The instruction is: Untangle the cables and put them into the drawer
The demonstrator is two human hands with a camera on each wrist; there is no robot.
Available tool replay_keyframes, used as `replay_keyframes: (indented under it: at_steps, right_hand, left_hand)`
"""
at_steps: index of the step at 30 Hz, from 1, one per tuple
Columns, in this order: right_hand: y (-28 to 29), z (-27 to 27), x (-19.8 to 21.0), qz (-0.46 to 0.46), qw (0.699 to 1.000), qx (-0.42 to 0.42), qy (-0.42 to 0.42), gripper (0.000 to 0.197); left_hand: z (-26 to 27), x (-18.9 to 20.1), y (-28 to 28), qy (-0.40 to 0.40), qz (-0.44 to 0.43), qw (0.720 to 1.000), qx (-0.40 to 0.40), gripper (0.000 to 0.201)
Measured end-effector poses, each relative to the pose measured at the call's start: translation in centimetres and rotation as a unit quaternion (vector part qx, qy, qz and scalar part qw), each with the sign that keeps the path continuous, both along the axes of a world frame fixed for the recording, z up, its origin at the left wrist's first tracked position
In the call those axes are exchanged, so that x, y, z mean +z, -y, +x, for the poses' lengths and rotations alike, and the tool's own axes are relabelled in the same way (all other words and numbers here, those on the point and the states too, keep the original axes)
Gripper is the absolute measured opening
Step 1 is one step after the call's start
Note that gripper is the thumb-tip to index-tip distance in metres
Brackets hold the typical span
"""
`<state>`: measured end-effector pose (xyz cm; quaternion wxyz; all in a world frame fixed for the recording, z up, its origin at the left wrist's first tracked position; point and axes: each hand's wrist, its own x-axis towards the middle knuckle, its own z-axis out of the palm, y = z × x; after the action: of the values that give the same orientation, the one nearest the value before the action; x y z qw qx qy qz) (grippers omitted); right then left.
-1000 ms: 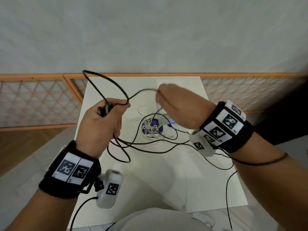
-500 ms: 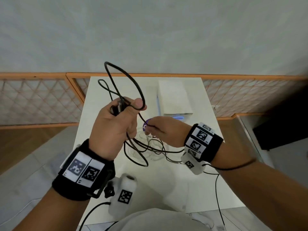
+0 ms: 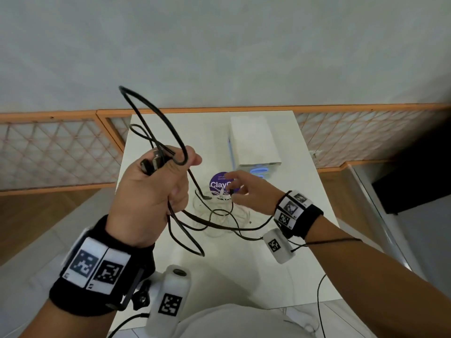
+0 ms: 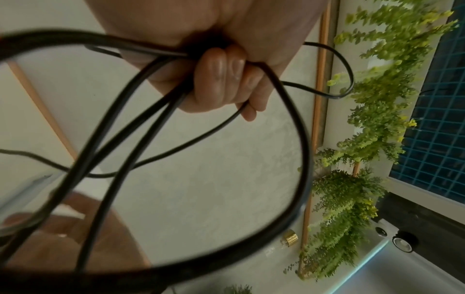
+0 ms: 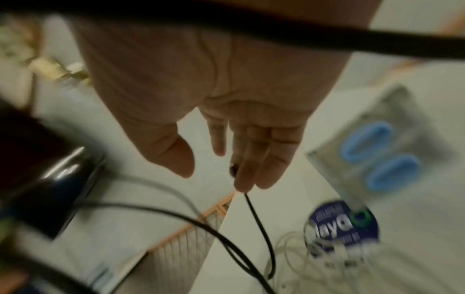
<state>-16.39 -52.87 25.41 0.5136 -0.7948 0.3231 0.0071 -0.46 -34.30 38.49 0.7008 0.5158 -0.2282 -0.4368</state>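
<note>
My left hand (image 3: 156, 191) is raised above the table and grips several loops of a black cable (image 3: 151, 113). Its USB plug (image 3: 152, 162) sticks out over the thumb side. The left wrist view shows the curled fingers (image 4: 226, 79) round the black cable (image 4: 297, 139). My right hand (image 3: 249, 191) reaches low over the table and pinches the thin far end of the black cable (image 5: 254, 214) between its fingertips (image 5: 241, 179). A tangle of thin white cables (image 3: 219, 215) lies under the black strands. The white drawer box (image 3: 253, 142) with blue handles (image 5: 377, 155) stands behind, closed.
A round purple sticker (image 3: 218, 184) lies on the white table (image 3: 244, 276) beside the white cables. An orange-framed lattice fence (image 3: 61, 152) runs behind the table. A dark box (image 3: 415, 181) sits off the table's right side.
My left hand has risen with more loops of black cable gathered in it. My right hand dropped from the raised cable to the table and now pinches the cable's end near the sticker.
</note>
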Motion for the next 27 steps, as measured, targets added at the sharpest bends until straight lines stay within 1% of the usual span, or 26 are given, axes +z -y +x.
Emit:
replay_keyframes:
  at_steps: [1,2,3,4,5,6,8,9,11,13,15,18,20,21,23,25,27]
  right_hand:
    - [-0.7,0.2,0.8,-0.058,0.998,0.039,-0.006,0.066]
    - [-1.5,0.4,1.6,-0.095,0.993,0.071,0.002,0.076]
    - [-2.3,0.6,2.5,-0.116,0.988,0.099,0.016,0.082]
    - [-3.2,0.8,3.4,-0.125,0.984,0.123,0.039,0.082]
    - [-4.0,1.1,4.0,-0.123,0.98,0.141,0.063,0.076]
    - [-4.7,1.4,4.7,-0.108,0.979,0.15,0.09,0.062]
    - [-5.7,1.8,5.6,-0.058,0.981,0.142,0.122,0.026]
    - [-5.7,1.9,5.8,-0.04,0.984,0.123,0.124,0.022]
    - [-4.9,1.9,5.0,-0.038,0.99,0.069,0.116,0.031]
    - [-3.1,1.3,3.1,-0.012,0.994,-0.004,0.105,0.034]
    - [-0.8,0.1,0.5,0.004,0.995,-0.068,0.075,0.038]
    - [2.5,-2.6,-3.6,0.03,0.984,-0.174,0.022,0.044]
    - [4.2,-4.9,-6.0,0.075,0.965,-0.253,-0.002,0.046]
    - [4.8,-6.0,-6.7,0.113,0.949,-0.294,-0.004,0.046]
    - [5.3,-8.1,-7.3,0.199,0.913,-0.356,0.018,0.048]
    - [5.3,-9.7,-6.4,0.284,0.869,-0.398,0.081,0.052]
    - [5.2,-10.9,-4.7,0.354,0.82,-0.415,0.171,0.055]
  left_hand:
    - [-0.2,-0.1,0.1,0.003,0.008,1.0,-0.006,0.025]
    - [-0.4,-0.3,0.1,0.008,0.015,1.0,-0.012,0.023]
    - [-0.6,-0.4,0.2,0.013,0.021,1.0,-0.018,0.022]
    - [-0.8,-0.6,0.2,0.015,0.024,0.999,-0.024,0.02]
    - [-1.0,-0.7,0.3,0.015,0.024,0.999,-0.031,0.02]
    - [-1.3,-0.8,0.3,0.012,0.025,0.999,-0.035,0.023]
    - [-1.7,-0.9,0.3,0.005,0.027,0.999,-0.033,0.029]
    - [-1.8,-0.9,0.3,0.002,0.027,0.999,-0.032,0.028]
    - [-1.9,-0.5,0.1,-0.003,0.018,0.999,-0.04,0.025]
    - [-1.8,0.3,-0.2,-0.017,0.003,0.999,-0.045,0.027]
    - [-1.7,1.3,-0.5,-0.016,-0.013,0.999,-0.049,0.029]
    - [-1.8,2.7,-1.0,0.004,-0.037,0.999,-0.038,0.029]
    - [-1.7,3.1,-1.3,0.016,-0.046,0.998,-0.029,0.029]
    - [-1.7,3.2,-1.4,0.019,-0.048,0.998,-0.026,0.029]
    - [-1.4,2.8,-1.5,0.022,-0.038,0.999,-0.022,0.03]
    - [-1.2,1.9,-1.3,0.028,-0.018,0.999,-0.028,0.03]
    - [-1.2,0.6,-0.9,0.04,0.012,0.998,-0.038,0.034]
